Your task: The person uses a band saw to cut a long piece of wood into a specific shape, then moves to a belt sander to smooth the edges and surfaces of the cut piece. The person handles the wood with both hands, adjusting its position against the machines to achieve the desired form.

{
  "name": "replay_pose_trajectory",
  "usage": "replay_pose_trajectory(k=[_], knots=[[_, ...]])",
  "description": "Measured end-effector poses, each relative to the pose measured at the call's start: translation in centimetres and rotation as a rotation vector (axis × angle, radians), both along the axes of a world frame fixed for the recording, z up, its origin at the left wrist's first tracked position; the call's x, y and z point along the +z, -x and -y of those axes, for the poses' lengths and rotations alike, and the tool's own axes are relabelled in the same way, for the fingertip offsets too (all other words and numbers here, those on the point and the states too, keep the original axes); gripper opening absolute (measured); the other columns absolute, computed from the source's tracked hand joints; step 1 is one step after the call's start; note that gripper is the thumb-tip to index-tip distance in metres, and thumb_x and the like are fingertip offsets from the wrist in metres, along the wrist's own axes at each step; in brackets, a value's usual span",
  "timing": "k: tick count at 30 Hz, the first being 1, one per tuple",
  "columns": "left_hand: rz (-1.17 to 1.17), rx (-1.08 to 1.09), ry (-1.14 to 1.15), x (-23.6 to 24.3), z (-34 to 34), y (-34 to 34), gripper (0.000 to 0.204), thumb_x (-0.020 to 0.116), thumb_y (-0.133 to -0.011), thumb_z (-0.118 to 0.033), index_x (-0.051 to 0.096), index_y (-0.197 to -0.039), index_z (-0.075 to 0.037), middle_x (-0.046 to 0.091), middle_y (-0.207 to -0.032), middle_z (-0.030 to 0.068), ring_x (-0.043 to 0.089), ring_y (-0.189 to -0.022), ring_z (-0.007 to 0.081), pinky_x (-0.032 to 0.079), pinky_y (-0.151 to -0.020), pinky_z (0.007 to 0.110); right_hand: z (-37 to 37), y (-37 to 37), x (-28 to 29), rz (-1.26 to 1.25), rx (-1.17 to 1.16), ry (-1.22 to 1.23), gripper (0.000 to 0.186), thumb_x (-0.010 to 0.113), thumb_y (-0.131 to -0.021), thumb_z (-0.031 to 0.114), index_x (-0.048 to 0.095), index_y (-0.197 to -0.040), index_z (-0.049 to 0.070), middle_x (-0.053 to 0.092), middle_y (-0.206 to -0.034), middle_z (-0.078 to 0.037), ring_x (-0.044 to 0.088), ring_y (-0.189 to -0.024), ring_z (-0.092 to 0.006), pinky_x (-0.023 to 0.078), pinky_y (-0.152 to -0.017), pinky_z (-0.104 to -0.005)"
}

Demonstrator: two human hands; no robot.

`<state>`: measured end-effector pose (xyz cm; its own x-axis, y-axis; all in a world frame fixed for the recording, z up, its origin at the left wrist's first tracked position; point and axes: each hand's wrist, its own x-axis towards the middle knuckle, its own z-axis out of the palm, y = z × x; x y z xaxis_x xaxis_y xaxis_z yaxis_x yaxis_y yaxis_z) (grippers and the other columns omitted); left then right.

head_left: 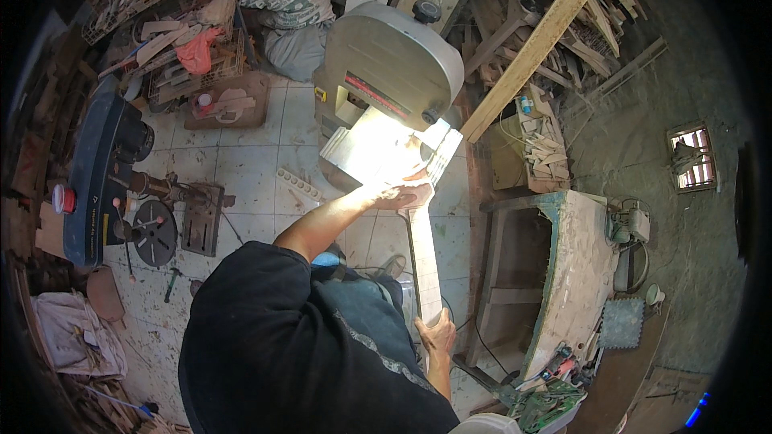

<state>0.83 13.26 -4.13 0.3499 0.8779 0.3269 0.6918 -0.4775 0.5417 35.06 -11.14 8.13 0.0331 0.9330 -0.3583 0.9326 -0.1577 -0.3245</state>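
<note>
A long pale wooden guitar neck (424, 261), with faint lines across it, runs from the band saw (394, 56) back toward my body. Its wider end lies at the brightly lit saw table (342, 159). My left hand (398, 191) grips this wider end, close to the glare. Nearer to me, my right hand (438, 333) is wrapped round the narrow end. The lamp's glare washes out the blade area, so I cannot see whether the wood touches the blade.
A blue drill press (100, 181) stands at the left. To the right is a worn wooden workbench (567, 273) with tools at its near end. A long timber beam (539, 44) slants across the upper right. Sacks (293, 20) and wood scraps (547, 145) lie farther back.
</note>
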Motion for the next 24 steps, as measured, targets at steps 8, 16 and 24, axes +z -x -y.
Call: replay_pose_trajectory(k=[8,16,24], knots=[[0.026,-0.028,0.051,0.2,0.2,-0.8,0.061,0.065,-0.094,-0.032,0.05,-0.152,-0.021,0.041,-0.161,0.013,0.038,-0.148,0.0365,0.033,-0.12,0.051,0.3,-0.1,-0.1,-0.007,-0.017,0.0,0.058,0.084,-0.069,0.039,0.056,-0.101,0.001,0.071,-0.091,-0.031,0.071,-0.088,-0.0485,0.056,-0.081,-0.0526],[-0.029,0.047,-0.25,1.6,-0.2,-0.7,0.046,0.064,-0.095,-0.032,0.064,-0.138,-0.017,0.058,-0.146,0.0101,0.06,-0.125,0.0288,0.052,-0.101,0.042,-0.1,0.4,-0.1,0.016,-0.016,0.011,0.06,0.085,-0.069,0.041,0.057,-0.103,0.0,0.071,-0.094,-0.032,0.07,-0.091,-0.0483,0.055,-0.082,-0.0531],[0.091,0.381,0.385,3.4,5.8,4.6,0.032,0.065,-0.092,-0.02,0.07,-0.118,-0.002,0.065,-0.13,0.0206,0.063,-0.119,0.0349,0.052,-0.098,0.045,2.8,0.1,0.0,0.033,-0.201,0.022,0.065,0.086,-0.067,0.045,0.058,-0.109,0.003,0.07,-0.097,-0.032,0.066,-0.097,-0.0516,0.052,-0.085,-0.0566]])
